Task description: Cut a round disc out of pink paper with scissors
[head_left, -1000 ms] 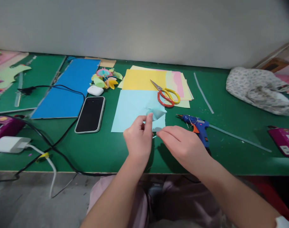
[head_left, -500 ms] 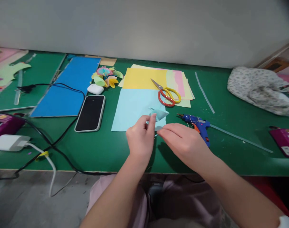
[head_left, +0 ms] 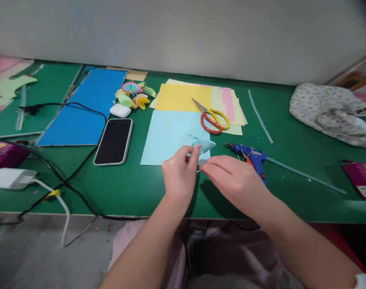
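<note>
Between thumb and fingers, my left hand (head_left: pixel 183 170) pinches a light blue paper flower (head_left: pixel 204 145), whose pointed petal sticks out to the right. Close beside it, my right hand (head_left: pixel 231 174) has its fingertips pressed together around a thin pale strip (head_left: pixel 198 171); only a short end of it shows. Both hands hover over the front edge of a light blue paper sheet (head_left: pixel 167 138). Scissors (head_left: pixel 211 117) with one red and one yellow handle lie on the sheets behind. A blue hot glue gun (head_left: pixel 252 157) rests just right of my right hand, a glue stick in its back.
Left of the sheets are a phone (head_left: pixel 114 141), a white earbud case (head_left: pixel 120 110), several paper flowers (head_left: pixel 133 96) and a blue board (head_left: pixel 80 108). Cables cross the left side near a purple power strip (head_left: pixel 8 156). A loose glue stick (head_left: pixel 260 116) and a patterned cloth (head_left: pixel 327 114) lie right.
The paper flower has shifted slightly to the right with my left hand. My right hand keeps nearly the same place, and the view has moved a little.
</note>
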Demonstrator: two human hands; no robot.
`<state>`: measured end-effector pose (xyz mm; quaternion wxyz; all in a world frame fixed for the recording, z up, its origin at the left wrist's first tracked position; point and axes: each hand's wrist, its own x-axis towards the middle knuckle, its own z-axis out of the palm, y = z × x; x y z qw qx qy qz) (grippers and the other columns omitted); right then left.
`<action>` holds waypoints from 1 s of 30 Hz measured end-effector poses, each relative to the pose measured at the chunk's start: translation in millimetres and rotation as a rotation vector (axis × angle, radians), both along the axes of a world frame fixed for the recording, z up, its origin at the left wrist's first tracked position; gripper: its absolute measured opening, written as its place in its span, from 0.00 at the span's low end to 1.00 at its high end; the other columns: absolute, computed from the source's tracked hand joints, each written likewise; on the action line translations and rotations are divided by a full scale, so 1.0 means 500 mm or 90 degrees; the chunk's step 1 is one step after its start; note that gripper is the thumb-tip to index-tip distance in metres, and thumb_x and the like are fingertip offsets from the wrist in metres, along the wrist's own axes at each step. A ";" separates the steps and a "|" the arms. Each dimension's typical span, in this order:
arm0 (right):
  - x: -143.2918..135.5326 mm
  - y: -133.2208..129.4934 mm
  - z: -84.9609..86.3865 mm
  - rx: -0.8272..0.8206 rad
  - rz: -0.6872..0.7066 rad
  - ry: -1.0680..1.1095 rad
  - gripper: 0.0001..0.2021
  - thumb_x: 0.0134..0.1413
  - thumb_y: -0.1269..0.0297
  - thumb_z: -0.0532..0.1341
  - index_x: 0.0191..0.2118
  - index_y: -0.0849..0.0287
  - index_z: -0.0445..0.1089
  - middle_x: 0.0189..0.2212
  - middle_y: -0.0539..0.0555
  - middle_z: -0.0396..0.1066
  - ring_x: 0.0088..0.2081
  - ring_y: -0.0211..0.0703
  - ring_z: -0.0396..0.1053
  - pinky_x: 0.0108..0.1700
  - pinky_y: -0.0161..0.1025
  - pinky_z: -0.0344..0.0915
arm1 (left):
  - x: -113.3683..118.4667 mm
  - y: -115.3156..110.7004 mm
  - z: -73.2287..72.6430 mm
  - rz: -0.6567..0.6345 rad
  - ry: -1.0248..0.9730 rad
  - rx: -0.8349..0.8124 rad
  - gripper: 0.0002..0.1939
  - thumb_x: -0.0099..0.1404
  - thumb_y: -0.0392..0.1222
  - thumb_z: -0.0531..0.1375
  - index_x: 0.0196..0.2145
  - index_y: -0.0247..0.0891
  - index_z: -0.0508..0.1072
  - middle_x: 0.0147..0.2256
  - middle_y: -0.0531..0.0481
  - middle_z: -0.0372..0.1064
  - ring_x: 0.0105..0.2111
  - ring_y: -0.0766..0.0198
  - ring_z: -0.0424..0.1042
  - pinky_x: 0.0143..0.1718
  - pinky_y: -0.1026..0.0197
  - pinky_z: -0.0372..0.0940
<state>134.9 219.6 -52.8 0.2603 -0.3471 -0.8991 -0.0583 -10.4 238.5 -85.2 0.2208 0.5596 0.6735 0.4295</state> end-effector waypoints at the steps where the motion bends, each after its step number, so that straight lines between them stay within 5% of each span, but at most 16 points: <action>1: 0.001 0.001 0.002 -0.001 0.005 0.002 0.13 0.64 0.81 0.56 0.36 0.67 0.77 0.34 0.61 0.79 0.34 0.46 0.76 0.35 0.39 0.73 | 0.000 0.000 0.001 0.000 -0.003 -0.006 0.17 0.66 0.52 0.61 0.24 0.42 0.72 0.12 0.61 0.57 0.13 0.70 0.57 0.22 0.64 0.52; 7: 0.008 -0.008 -0.012 -0.065 -0.050 0.208 0.06 0.62 0.73 0.64 0.43 0.64 0.78 0.36 0.59 0.81 0.36 0.46 0.79 0.41 0.39 0.76 | -0.001 -0.002 0.010 0.002 -0.053 -0.045 0.18 0.67 0.54 0.60 0.24 0.41 0.73 0.12 0.61 0.58 0.14 0.70 0.58 0.24 0.64 0.54; 10: -0.009 -0.032 -0.045 -0.243 -0.214 0.491 0.06 0.57 0.74 0.67 0.36 0.55 0.80 0.31 0.51 0.80 0.27 0.39 0.77 0.32 0.33 0.76 | -0.002 -0.003 0.016 0.004 -0.083 -0.042 0.20 0.66 0.56 0.59 0.23 0.41 0.73 0.12 0.61 0.58 0.14 0.70 0.58 0.23 0.64 0.55; 13: -0.041 -0.053 -0.071 -0.467 -0.253 0.681 0.05 0.52 0.72 0.69 0.32 0.54 0.81 0.28 0.48 0.79 0.23 0.36 0.74 0.27 0.31 0.75 | -0.003 -0.002 0.018 0.003 -0.101 -0.036 0.20 0.66 0.56 0.60 0.23 0.41 0.73 0.12 0.61 0.58 0.14 0.70 0.57 0.23 0.64 0.55; 16: -0.069 -0.057 -0.078 -0.567 -0.257 0.790 0.03 0.49 0.69 0.69 0.30 0.54 0.82 0.27 0.49 0.79 0.23 0.35 0.73 0.26 0.31 0.76 | -0.003 -0.002 0.016 0.004 -0.102 -0.022 0.19 0.65 0.55 0.60 0.23 0.41 0.72 0.12 0.61 0.58 0.14 0.70 0.57 0.22 0.64 0.55; 30: -0.096 -0.049 -0.072 -0.582 -0.247 0.871 0.02 0.48 0.70 0.68 0.27 0.57 0.78 0.24 0.47 0.76 0.22 0.33 0.72 0.24 0.27 0.73 | 0.002 -0.004 0.008 0.020 0.000 0.131 0.18 0.65 0.50 0.61 0.21 0.39 0.72 0.11 0.62 0.54 0.13 0.74 0.52 0.19 0.67 0.50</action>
